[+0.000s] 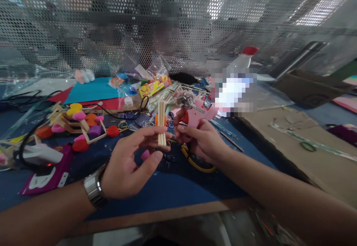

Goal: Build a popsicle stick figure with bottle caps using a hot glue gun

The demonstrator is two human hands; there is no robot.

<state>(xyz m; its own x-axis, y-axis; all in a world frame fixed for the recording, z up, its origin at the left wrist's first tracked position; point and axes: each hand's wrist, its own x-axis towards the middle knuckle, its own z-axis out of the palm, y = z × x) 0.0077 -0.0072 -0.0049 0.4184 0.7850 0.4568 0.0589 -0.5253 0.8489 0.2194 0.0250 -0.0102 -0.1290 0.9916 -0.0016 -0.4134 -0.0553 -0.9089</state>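
A short bundle of pale wooden sticks (161, 121) stands roughly upright in the fingers of my left hand (134, 157), its thumb apart from it below. Behind the sticks shows a bit of orange, partly hidden. Wrapped round the grip of a pink glue gun (199, 112) is my right hand (205, 138), just to the right of the bundle. An orange trigger (184, 116) shows near those fingers. Greyish stringy matter covers the gun's front end, so its nozzle is hard to make out. A yellow ring-shaped thing (205, 170) lies under my right hand.
On the left lie a stick model with coloured caps (86, 125) and a purple power strip (50, 175) with a plug and black cable. Loose sticks (174, 93) and a yellow box (153, 86) lie behind. Cardboard (279, 142) covers the right; a white bottle (242, 62) stands beyond.
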